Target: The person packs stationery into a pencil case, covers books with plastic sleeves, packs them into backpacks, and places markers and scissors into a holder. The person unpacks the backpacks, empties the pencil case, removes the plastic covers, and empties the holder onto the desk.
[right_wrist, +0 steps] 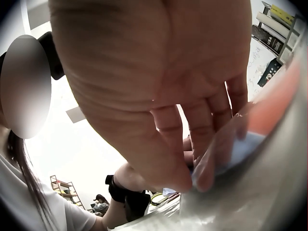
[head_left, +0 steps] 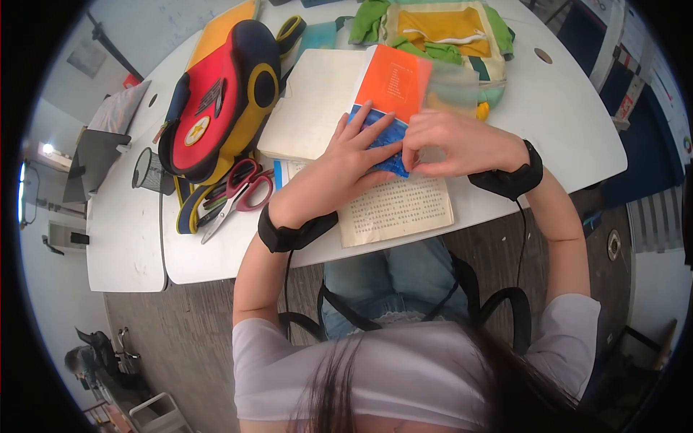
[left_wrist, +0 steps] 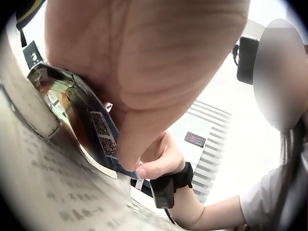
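Note:
My left hand (head_left: 354,159) lies flat with spread fingers over a shiny blue and orange cover (head_left: 393,79) on an open book (head_left: 397,213). In the left wrist view, the left hand (left_wrist: 144,62) is above a glossy dark surface with a code label (left_wrist: 103,134). From the right, my right hand (head_left: 458,144) meets the blue part, thumb and index finger together at the edge of clear plastic film (head_left: 433,154). The right wrist view has the right hand (right_wrist: 159,86) pinching the film (right_wrist: 226,202); its other fingers are bent behind it.
A thick pale book (head_left: 314,101) lies to the left of the cover. Farther left are red-handled scissors (head_left: 238,191), pens, a red and blue bag (head_left: 220,101) and a mesh cup (head_left: 149,172). Behind lies a green and yellow bag (head_left: 444,32). The table's front edge runs close by.

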`<action>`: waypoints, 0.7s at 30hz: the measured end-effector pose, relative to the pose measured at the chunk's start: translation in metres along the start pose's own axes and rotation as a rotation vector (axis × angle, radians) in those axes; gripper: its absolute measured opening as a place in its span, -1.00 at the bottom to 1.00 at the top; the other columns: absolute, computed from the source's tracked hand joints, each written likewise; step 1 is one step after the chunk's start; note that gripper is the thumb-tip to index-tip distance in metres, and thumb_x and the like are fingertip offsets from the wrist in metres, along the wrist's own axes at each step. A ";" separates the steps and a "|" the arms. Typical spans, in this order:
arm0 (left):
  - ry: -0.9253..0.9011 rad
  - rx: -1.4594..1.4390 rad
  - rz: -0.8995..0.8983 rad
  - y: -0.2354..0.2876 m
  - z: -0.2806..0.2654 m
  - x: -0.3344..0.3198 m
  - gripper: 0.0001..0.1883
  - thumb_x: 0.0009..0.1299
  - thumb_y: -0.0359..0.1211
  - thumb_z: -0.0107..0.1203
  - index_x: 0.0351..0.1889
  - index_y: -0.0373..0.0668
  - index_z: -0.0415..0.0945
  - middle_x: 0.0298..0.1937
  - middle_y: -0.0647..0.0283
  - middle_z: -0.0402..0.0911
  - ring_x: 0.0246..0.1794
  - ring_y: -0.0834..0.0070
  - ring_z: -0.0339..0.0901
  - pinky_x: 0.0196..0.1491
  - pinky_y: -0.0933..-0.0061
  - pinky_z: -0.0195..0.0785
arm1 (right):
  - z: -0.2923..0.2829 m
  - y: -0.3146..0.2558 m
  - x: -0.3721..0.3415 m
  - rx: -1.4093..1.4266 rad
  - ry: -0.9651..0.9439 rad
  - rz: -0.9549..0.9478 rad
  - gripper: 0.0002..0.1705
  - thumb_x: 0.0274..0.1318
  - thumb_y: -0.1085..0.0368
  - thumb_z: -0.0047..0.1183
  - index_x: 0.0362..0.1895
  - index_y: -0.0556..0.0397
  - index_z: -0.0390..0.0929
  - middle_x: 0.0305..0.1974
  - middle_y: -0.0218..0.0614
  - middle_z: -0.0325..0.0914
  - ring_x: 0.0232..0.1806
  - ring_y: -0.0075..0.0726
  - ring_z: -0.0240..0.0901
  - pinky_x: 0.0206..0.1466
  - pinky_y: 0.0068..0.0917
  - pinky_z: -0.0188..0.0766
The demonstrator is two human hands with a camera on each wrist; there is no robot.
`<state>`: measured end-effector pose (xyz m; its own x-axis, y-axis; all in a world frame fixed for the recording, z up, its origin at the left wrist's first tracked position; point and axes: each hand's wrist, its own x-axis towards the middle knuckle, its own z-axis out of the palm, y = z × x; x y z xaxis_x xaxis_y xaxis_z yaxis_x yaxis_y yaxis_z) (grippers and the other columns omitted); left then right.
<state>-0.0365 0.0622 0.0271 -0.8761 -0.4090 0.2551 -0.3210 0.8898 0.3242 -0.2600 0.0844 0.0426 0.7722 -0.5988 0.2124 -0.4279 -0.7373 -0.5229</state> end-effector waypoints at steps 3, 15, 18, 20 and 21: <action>0.001 0.043 -0.005 0.001 0.001 0.000 -0.62 0.29 -0.25 0.04 0.05 -0.13 0.43 0.33 0.08 0.10 0.40 0.04 -0.19 0.35 0.01 -0.27 | 0.003 -0.001 -0.002 0.034 0.029 0.082 -0.94 -0.11 0.37 0.08 -0.48 0.07 0.51 -0.46 -0.39 0.47 -0.29 -0.34 0.35 -0.15 -0.44 0.26; 0.069 0.122 -0.052 0.002 0.011 0.002 -0.72 0.33 -0.29 -0.04 -0.03 -0.08 0.49 0.29 0.02 0.16 0.36 0.00 -0.09 0.31 -0.02 -0.16 | 0.007 0.000 -0.004 -0.015 0.119 -0.068 -0.95 -0.12 0.46 0.02 -0.52 0.01 0.47 -0.45 -0.44 0.44 -0.27 -0.31 0.31 -0.02 -0.39 0.21; 0.020 0.194 -0.028 0.002 0.013 0.003 -0.66 0.31 -0.27 0.00 0.04 -0.11 0.43 0.31 -0.01 0.09 0.36 -0.04 -0.12 0.31 -0.02 -0.16 | 0.011 0.001 -0.002 -0.032 0.163 -0.073 -0.95 -0.13 0.46 0.03 -0.53 0.03 0.45 -0.40 -0.41 0.45 -0.23 -0.29 0.33 -0.01 -0.36 0.22; -0.017 0.256 0.014 0.001 0.013 0.003 -0.57 0.28 -0.25 0.04 0.11 -0.13 0.37 0.32 -0.05 0.06 0.36 -0.06 -0.14 0.31 -0.03 -0.16 | 0.010 -0.001 0.001 -0.022 0.257 -0.067 -0.95 -0.11 0.44 0.03 -0.47 0.01 0.48 -0.35 -0.41 0.47 -0.18 -0.29 0.34 0.03 -0.36 0.21; -0.006 0.169 -0.017 0.002 0.011 0.003 -0.46 0.24 -0.26 0.08 0.20 -0.13 0.25 0.36 -0.02 -0.04 0.39 -0.02 -0.19 0.33 0.02 -0.20 | 0.010 -0.002 0.001 -0.012 0.351 -0.059 -0.91 -0.08 0.42 0.03 -0.40 0.00 0.50 -0.30 -0.40 0.48 -0.13 -0.29 0.36 0.07 -0.36 0.21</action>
<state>-0.0434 0.0648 0.0180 -0.8720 -0.4235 0.2455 -0.3911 0.9044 0.1709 -0.2532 0.0882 0.0357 0.5886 -0.6243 0.5137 -0.3942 -0.7763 -0.4918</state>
